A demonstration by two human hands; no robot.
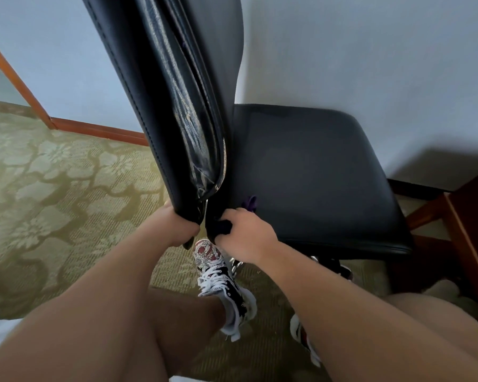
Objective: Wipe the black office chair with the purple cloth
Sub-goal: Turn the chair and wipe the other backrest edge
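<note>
Black leatherette covers the office chair (pixel 309 172), which serves as the landmark here; its backrest (pixel 160 86) leans toward the camera, edge-on, with a worn, cracked strip showing along its side; the left hand (pixel 177 230) is clamped on the lower corner of that backrest, a grip that, as I judge it, steadies the chair and keeps it from swivelling while the other hand works; the right hand (pixel 246 232) is closed at the joint where backrest meets seat, knuckles up, pressing into the gap; the purple cloth (pixel 249 203) shows only as a small fold just beyond those fingers, against the rear of the seat, so I judge the hand is gripping it, the rest being hidden; the 2 hands sit close together but apart; below the chair lies a green floral carpet (pixel 53 175); behind it a pale wall (pixel 370 51) with a wooden skirting board (pixel 100 130); to its right stands dark wooden furniture (pixel 469 224); a patterned sneaker (pixel 218 282) rests by the chair's base.
</note>
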